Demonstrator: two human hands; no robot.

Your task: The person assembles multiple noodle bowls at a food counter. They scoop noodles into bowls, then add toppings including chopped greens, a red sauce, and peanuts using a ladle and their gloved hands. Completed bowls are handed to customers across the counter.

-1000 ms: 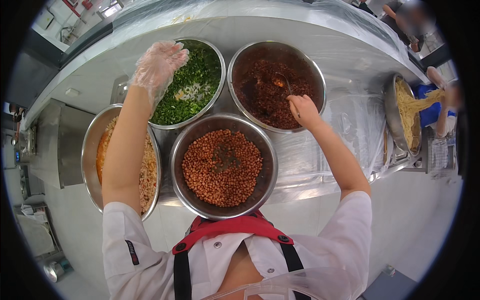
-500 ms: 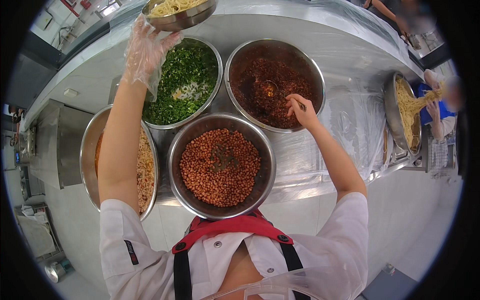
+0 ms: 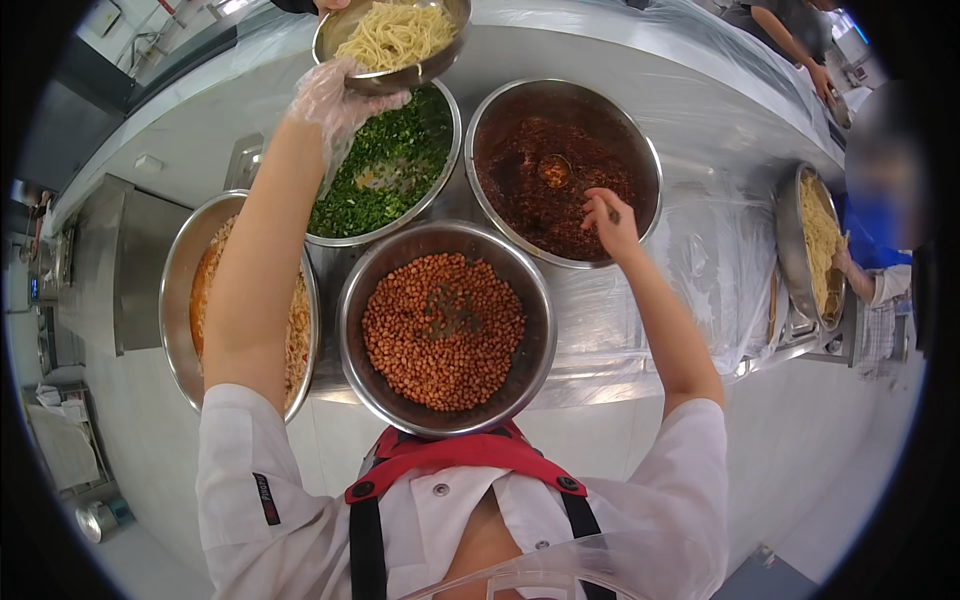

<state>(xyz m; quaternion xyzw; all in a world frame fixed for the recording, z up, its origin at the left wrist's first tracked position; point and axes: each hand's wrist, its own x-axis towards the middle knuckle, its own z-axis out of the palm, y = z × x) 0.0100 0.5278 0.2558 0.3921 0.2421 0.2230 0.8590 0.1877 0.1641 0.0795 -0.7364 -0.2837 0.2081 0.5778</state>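
noodle bowl (image 3: 395, 40): small steel bowl of pale yellow noodles, up at the far edge of my view, above the greens bowl. I see it lifted off the counter, not resting on anything.
left hand (image 3: 335, 100): mine, in a thin clear plastic glove, arm stretched forward. Fingers curled up around the near underside and rim of the noodle bowl, gripping it.
other hand on bowl: a second person's fingers (image 3: 335, 5) show at the top edge, at the bowl's far rim. Cannot tell how firmly they hold it.
right hand (image 3: 608, 222): mine, bare. Fingertips pinched on the handle of a spoon, over the near right rim of the chili bowl.
spoon (image 3: 555, 170): metal, its bowl sunk in the red sauce near the middle.
chili bowl (image 3: 640, 150): big steel bowl, dark red chunky sauce, far right of my four.
greens bowl (image 3: 390, 170): chopped green herbs with some pale bits, just left of the chili bowl, partly under the noodle bowl.
peanut bowl (image 3: 445, 330): steel, full of reddish peanuts, nearest my chest, between my arms.
left bowl (image 3: 185, 290): orange and pale shredded stuff, mostly hidden under my left forearm.
counter (image 3: 700, 250): steel, covered in clear plastic film.
far right: another person by a noodle pan (image 3: 815, 245), well apart from my bowls.
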